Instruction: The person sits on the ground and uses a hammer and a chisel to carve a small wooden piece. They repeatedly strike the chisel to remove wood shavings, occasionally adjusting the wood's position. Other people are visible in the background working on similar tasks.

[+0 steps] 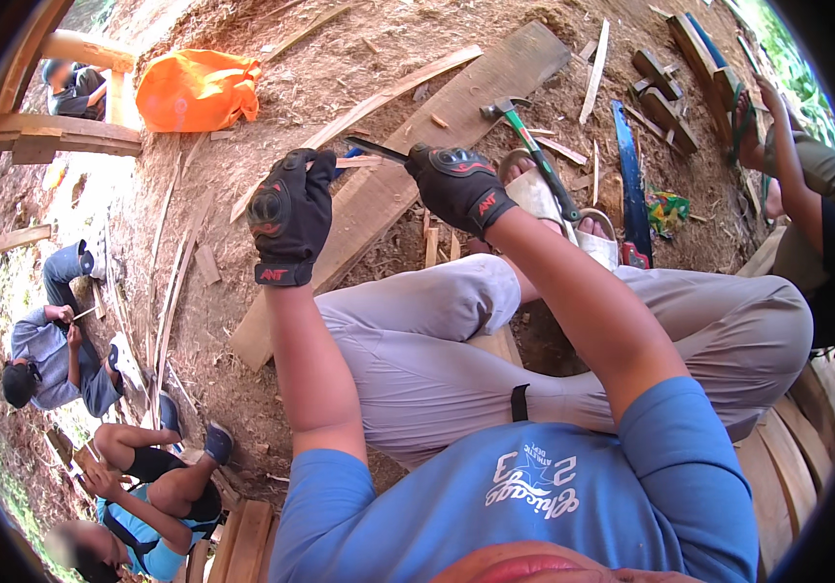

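Both my hands wear black gloves with hard knuckle guards. My right hand [461, 185] is closed round a knife [376, 149], its dark blade pointing left toward the other hand. My left hand [291, 216] is raised beside the blade tip with its fingers curled together; what they hold, if anything, is hidden. A small blue piece [352, 154] shows between the hands. Below them a wide wooden plank [403, 185] lies slanting across the ground. A claw hammer [542, 160] with a green and black handle rests by my sandalled feet.
A blue saw blade [631, 180] lies right of my feet, near wooden blocks [665, 102]. An orange bag [199, 89] sits at the far left. Wood strips [179, 267] and shavings litter the dirt. Other people sit left [58, 340], lower left [150, 496] and right [806, 194].
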Demonstrator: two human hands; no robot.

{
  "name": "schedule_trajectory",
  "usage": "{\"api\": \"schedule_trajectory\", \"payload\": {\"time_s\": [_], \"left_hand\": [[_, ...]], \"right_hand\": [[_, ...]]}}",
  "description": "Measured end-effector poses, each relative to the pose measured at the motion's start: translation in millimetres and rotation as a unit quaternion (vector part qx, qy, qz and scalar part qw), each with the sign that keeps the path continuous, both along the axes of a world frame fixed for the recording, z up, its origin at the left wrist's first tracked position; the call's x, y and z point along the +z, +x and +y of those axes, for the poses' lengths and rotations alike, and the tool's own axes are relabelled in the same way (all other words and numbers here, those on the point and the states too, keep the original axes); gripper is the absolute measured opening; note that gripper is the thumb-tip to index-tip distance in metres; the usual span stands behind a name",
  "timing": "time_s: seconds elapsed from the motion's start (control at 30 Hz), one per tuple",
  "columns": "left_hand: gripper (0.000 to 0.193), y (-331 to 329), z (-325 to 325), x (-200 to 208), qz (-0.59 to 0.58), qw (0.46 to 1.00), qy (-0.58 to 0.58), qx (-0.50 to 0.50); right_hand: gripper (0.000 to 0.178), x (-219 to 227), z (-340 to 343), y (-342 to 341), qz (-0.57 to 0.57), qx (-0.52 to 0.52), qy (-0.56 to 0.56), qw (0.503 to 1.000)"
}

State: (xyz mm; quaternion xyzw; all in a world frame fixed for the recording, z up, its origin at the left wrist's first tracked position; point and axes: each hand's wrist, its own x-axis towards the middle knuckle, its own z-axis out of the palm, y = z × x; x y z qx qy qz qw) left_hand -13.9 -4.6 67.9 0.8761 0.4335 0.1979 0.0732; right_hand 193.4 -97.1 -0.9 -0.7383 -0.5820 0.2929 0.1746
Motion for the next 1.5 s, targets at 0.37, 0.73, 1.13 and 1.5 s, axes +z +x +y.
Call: {"api": "schedule_trajectory", "payload": {"time_s": [0.37, 0.73, 1.13, 1.5], "left_hand": [[0.029, 13, -2, -2, 0.02, 0.999, 0.012, 0.037], [0.03, 25, -14, 1, -0.012, 1.0, 0.01, 0.009], [0.025, 35, -13, -3, -0.032, 0.998, 0.046, -0.007], [0.024, 28, -8, -8, -0.017, 0.999, 0.041, 0.017]], "right_hand": [[0.01, 52, -12, -31, -0.122, -0.011, 0.323, 0.939], [0.013, 15, -19, -17, -0.125, -0.016, 0.192, 0.973], [0.011, -42, -33, -3, -0.15, -0.018, 0.176, 0.973], [0.013, -38, -22, 11, -0.158, 0.005, 0.109, 0.981]]}}
